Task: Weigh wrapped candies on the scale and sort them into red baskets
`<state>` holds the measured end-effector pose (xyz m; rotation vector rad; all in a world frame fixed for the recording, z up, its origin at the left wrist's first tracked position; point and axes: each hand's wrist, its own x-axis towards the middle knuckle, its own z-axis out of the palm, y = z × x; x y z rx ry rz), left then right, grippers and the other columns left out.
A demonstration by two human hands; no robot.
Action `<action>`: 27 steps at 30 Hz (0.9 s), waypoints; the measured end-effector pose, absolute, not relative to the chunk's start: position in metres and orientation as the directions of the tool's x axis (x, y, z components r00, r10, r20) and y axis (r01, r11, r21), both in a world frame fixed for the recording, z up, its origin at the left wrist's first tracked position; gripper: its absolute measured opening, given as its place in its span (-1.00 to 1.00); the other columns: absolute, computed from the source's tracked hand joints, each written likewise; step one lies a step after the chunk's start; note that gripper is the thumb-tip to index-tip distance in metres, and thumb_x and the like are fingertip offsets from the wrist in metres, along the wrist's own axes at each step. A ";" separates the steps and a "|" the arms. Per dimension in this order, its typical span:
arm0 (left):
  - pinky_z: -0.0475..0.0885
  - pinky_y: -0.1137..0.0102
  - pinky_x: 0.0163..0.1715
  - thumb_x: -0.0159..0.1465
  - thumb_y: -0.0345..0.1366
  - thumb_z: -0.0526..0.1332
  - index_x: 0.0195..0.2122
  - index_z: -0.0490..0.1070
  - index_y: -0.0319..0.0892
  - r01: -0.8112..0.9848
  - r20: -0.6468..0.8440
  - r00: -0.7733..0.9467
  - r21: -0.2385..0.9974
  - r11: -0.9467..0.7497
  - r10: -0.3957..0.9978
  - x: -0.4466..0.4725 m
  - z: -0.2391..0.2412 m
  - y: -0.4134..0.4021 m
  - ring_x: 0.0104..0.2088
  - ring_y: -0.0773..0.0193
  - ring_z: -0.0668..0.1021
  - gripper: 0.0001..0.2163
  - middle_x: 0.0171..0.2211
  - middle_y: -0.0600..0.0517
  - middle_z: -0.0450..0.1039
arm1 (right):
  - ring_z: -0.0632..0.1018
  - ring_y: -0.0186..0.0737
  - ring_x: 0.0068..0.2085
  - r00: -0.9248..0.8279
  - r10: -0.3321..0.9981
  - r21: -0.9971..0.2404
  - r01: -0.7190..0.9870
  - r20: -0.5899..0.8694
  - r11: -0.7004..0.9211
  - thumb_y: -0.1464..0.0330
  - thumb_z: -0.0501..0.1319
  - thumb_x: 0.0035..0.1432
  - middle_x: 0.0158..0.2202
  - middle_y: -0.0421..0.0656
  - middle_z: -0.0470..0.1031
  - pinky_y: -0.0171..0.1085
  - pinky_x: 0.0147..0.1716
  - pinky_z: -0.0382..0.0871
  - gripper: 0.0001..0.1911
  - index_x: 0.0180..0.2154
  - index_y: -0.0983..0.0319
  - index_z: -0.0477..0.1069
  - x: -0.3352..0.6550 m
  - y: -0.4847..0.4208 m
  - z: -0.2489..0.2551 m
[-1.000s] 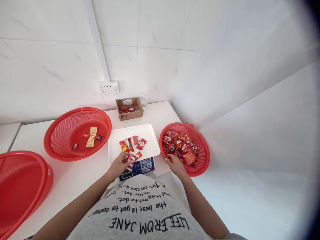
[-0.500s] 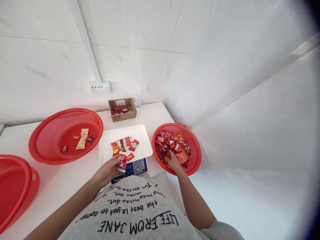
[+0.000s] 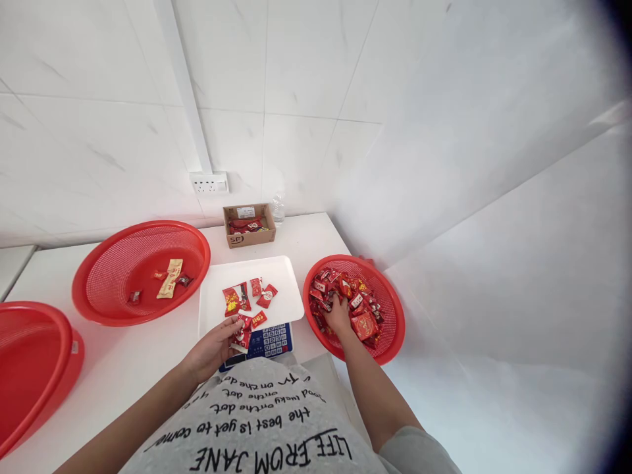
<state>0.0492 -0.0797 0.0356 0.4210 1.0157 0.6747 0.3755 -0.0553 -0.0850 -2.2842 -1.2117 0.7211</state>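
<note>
My left hand (image 3: 216, 347) is closed on a red-and-white candy packet (image 3: 241, 332), held just over the near edge of a white tray (image 3: 284, 299). Several red wrapped candies (image 3: 237, 299) lie on that tray, which sits on a scale with a blue keypad (image 3: 271, 339). My right hand (image 3: 340, 317) reaches into a red plastic basket (image 3: 392, 329) heaped with red wrapped candies (image 3: 364, 324). Its fingertips are down among the wrappers, so I cannot make out whether they grip any.
A larger red basket (image 3: 101, 263) on the left holds a few small packets and a cream-coloured one (image 3: 170, 279). Another red basket (image 3: 29, 375) is at the left edge. A cardboard box (image 3: 249, 238) with red packets and a clear bottle (image 3: 278, 209) stand near the tiled wall.
My right hand has shifted slightly deeper into the candy heap, toward its far side. The left hand keeps hold of the same packet. The whole view has tilted a little.
</note>
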 end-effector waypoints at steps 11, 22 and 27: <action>0.46 0.44 -0.37 0.12 -0.25 0.25 -0.26 0.39 -0.19 -0.293 -0.655 0.353 0.601 0.744 0.668 0.053 0.041 -0.082 -0.39 0.34 0.52 -0.81 -0.31 0.01 0.47 | 0.50 -0.12 -0.21 0.505 0.812 -0.800 0.336 -0.292 -0.496 0.30 0.02 -0.02 -0.24 -0.11 0.51 -0.19 -0.18 0.33 -0.71 -0.29 0.22 0.42 0.385 -0.059 -0.071; 0.46 0.46 -0.42 0.10 -0.30 0.26 -0.28 0.38 -0.19 -0.305 -0.667 0.356 0.579 0.756 0.655 0.051 0.033 -0.082 -0.41 0.33 0.53 -0.83 -0.33 0.01 0.48 | 0.56 -0.16 -0.24 0.364 0.707 -0.795 -0.265 -0.606 -0.545 0.28 0.20 -0.07 -0.24 -0.10 0.53 -0.23 -0.32 0.47 -0.79 -0.31 0.17 0.33 0.361 -0.069 -0.060; 0.46 0.44 -0.40 0.11 -0.29 0.26 -0.28 0.38 -0.19 -0.304 -0.673 0.358 0.571 0.762 0.647 0.048 0.029 -0.082 -0.39 0.31 0.54 -0.83 -0.32 0.01 0.49 | 0.56 -0.18 -0.30 0.399 0.723 -0.825 -0.235 -0.565 -0.515 0.37 0.15 -0.10 -0.36 -0.14 0.54 -0.23 -0.32 0.46 -0.89 -0.41 0.17 0.29 0.352 -0.078 -0.058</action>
